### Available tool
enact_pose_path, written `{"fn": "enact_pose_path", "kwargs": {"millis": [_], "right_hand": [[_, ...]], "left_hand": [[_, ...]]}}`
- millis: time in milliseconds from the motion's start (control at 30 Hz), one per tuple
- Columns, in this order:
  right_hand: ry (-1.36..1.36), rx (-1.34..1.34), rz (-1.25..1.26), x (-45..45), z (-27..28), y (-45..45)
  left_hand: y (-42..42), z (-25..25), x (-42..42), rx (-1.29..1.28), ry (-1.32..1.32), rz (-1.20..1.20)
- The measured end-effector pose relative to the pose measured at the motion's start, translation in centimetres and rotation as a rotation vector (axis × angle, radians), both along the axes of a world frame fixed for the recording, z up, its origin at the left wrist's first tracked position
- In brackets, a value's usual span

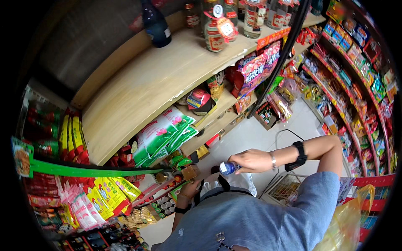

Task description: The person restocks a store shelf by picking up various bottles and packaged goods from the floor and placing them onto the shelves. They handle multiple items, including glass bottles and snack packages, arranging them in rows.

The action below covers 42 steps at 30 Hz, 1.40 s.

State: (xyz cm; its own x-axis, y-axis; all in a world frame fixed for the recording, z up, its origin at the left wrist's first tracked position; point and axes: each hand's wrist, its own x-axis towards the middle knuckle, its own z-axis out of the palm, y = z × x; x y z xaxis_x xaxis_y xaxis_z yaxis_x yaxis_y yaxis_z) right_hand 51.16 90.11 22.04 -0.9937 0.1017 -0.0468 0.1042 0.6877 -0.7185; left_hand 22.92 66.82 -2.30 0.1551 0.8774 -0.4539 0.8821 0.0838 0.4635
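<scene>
My right hand (253, 160) is wrapped around a small blue bottle (230, 168) in front of my body. A white label or tag shows at the bottle's near end, and my fingers hide the rest. Low and to the left is my left hand (189, 189), beside the lower shelf goods; its fingers are partly hidden, so I cannot tell whether it holds something. A white plastic bag (245, 182) hangs below the blue bottle, close to my torso. Before me runs a wooden shelf (150, 75), with a dark blue bottle (157, 28) standing near its back.
Several clear glass bottles (252, 18) stand at the shelf's far end. Green-and-white bags (160, 133) lie on the tier below. A black post (278, 59) rises in front of the shelving. Packed snack racks (351, 94) line the right, with a wire basket (284, 188) on the floor.
</scene>
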Motion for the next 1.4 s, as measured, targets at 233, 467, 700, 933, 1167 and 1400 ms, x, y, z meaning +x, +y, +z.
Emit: {"fn": "enact_pose_path", "kwargs": {"millis": [233,467,700,933,1167,1400], "right_hand": [[0.038,0.063,-0.098,-1.4,-18.6,-0.8],[0.221,0.161,-0.117,-6.2,-31.0,-1.6],[0.417,0.204,-0.056,-11.2,-38.8,-1.0],[0.453,0.255,-0.113,-16.7,-40.0,0.9],[0.436,0.153,-0.256,-22.3,-44.2,1.8],[0.417,0.221,-0.392,-24.5,-47.1,0.7]], "left_hand": [[1.0,1.1,1.3,-0.106,0.004,-0.116],[-0.7,3.6,2.4,-0.423,-0.019,-0.003],[-2.3,3.1,1.2,-0.426,-0.040,0.005],[-1.7,2.3,1.2,-0.490,-0.069,0.061],[-2.5,1.7,0.0,-0.466,-0.134,0.095],[-3.4,2.2,-0.7,-0.581,-0.150,0.191]]}}
